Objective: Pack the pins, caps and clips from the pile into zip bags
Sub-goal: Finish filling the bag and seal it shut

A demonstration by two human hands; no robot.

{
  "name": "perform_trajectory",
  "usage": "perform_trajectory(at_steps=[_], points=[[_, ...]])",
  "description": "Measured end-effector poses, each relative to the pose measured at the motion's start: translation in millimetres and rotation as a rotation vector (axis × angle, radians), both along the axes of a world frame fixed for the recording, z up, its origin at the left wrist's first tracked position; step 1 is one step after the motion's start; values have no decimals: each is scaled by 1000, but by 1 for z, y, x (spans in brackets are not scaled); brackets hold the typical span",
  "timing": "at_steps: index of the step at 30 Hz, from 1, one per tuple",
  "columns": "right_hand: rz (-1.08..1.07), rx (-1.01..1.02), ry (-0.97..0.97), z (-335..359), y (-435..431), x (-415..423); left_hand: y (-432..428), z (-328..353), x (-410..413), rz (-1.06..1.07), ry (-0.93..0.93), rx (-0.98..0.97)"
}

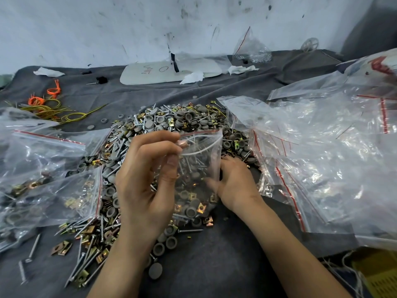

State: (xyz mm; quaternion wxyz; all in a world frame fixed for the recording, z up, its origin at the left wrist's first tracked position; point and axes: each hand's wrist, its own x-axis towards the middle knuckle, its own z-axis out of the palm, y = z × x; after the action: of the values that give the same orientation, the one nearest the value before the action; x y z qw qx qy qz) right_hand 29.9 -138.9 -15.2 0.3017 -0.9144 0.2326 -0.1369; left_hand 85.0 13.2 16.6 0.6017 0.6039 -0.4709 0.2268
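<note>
Zip bag [199, 160] upright, mouth up, left hand [146, 181] fingers [155, 137] pinching its rim, right hand [234, 183] beside it on pile [171, 119], its fingers' grip unclear

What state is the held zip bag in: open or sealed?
Open: the left hand pinches one lip of the zip bag; mouth gapes.

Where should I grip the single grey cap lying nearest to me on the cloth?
Pinch the grey cap across its round rim, from above. It lies flat, closed face up, on the dark cloth, so only the rim offers a hold.
</note>
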Motion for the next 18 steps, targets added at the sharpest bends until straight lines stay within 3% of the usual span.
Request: perform_trajectory(at_steps=[4, 8, 18], points=[[-9, -116, -59, 6, -5, -4, 1, 1, 1, 13, -13, 2], [-67, -69, -198, 14, -18, -8, 1, 1, 2, 15, -14, -8], [-21, 24, 33, 12, -31, -11, 2, 0, 3, 11, 2, -4]])
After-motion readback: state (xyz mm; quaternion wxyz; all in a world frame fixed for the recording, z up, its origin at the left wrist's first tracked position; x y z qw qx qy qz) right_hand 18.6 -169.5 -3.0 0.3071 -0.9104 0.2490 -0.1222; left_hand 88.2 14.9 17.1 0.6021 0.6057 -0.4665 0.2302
